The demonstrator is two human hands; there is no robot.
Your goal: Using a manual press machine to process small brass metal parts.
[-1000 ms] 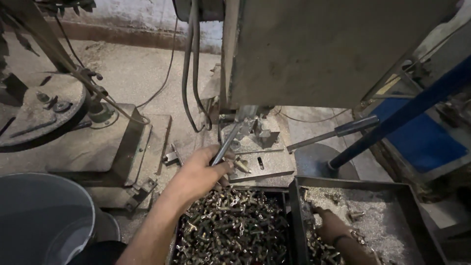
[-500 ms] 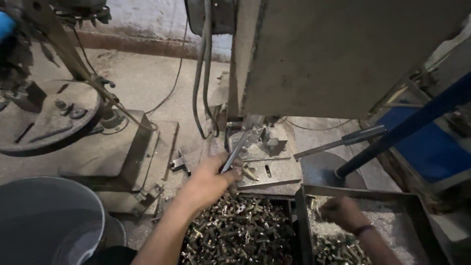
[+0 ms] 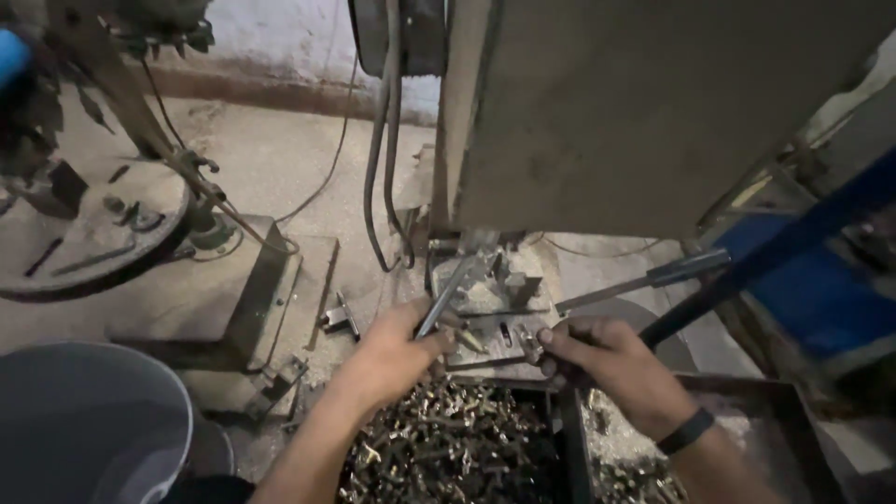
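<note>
Setting: dusty workshop floor, grey machine housing (image 3: 653,103) at 12 o'clock.
Left hand (image 3: 397,359): grip closed around a metal rod (image 3: 446,297) angled up onto the machine's work plate (image 3: 495,317).
Right hand (image 3: 611,359): fingertips pinching a small part at the plate's 4 o'clock edge.
Progress: one piece being set, judging by the hands; a heap remains.
Count: two trays (image 3: 560,439) at 6 o'clock, one grey bucket (image 3: 84,420) at 8 o'clock.

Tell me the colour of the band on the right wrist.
Black wristband, seen in the head view.
</note>
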